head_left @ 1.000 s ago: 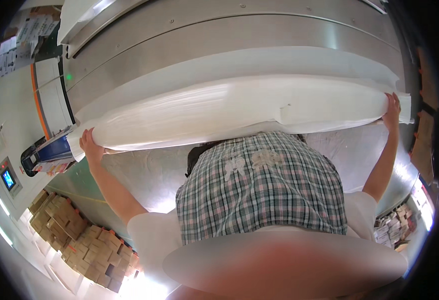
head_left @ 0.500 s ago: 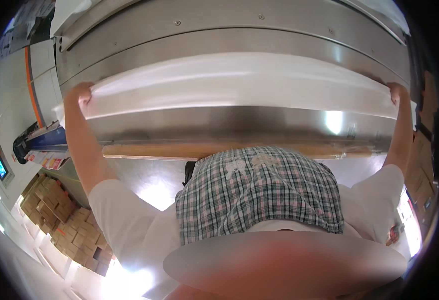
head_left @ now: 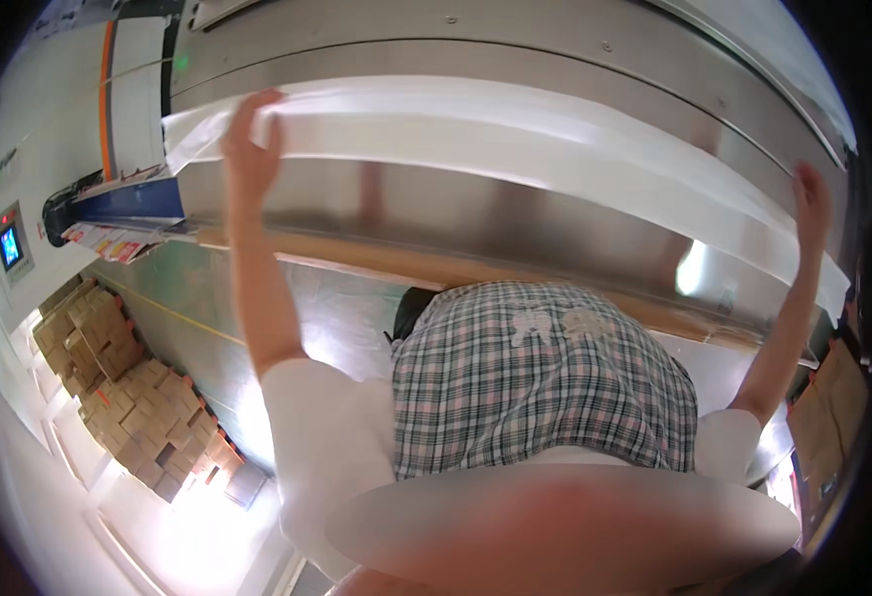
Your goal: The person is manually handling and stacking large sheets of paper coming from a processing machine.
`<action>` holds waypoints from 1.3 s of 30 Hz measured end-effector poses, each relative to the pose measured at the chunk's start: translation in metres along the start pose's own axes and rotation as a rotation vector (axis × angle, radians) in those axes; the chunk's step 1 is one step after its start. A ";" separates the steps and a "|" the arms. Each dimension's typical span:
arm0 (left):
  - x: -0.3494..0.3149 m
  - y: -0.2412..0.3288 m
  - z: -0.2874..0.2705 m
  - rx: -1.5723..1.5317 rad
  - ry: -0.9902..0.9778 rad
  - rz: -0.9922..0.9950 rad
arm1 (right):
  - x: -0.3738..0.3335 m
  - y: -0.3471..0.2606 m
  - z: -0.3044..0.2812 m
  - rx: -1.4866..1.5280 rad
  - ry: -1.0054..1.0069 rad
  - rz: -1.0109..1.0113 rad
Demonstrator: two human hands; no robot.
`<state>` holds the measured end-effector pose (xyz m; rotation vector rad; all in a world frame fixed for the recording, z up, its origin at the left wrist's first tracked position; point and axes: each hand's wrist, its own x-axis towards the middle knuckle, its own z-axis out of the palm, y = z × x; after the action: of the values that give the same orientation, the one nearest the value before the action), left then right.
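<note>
A long white sheet (head_left: 475, 119), smooth and cloth-like, lies spread along the steel front of a machine from far left to far right. My left hand (head_left: 254, 144) is over its left part, thumb and fingers apart, with the sheet's left corner reaching past it. On the right, my right hand (head_left: 811, 204) is raised just beyond the sheet's upper edge, in front of the steel panel. Its fingers look loosely stretched and somewhat blurred, with nothing seen in them. Both arms reach out wide.
A brown bar (head_left: 356, 253) runs along the machine's near edge, against my plaid apron (head_left: 545, 387). Left are a blue part (head_left: 133, 202), a small lit control screen (head_left: 10, 246) and stacked cardboard boxes (head_left: 153, 417). More brown cardboard (head_left: 828, 407) stands right.
Both hands have let go of the sheet's ends, which they gripped before. My left hand now sits inward of the left corner. The view has turned, so the sheet slopes down rightward.
</note>
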<state>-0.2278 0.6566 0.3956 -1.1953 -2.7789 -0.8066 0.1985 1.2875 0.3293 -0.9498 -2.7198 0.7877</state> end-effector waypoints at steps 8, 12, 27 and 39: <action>-0.065 0.053 0.054 0.091 -0.138 0.190 | -0.001 -0.381 0.194 0.277 -0.347 -0.536; -0.063 0.042 0.054 0.066 -0.157 0.236 | 0.014 -0.439 0.270 0.265 -0.243 -0.712; -0.035 -0.248 -0.027 0.731 0.185 -0.278 | -0.049 -0.507 0.260 0.006 -0.037 -0.879; 0.073 -0.086 -0.024 0.024 -0.049 0.290 | -0.040 -0.505 0.248 -0.064 -0.036 -0.830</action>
<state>-0.3422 0.6448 0.3927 -1.5831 -2.5542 -0.7231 -0.1168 0.8225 0.3855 0.2250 -2.7788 0.5354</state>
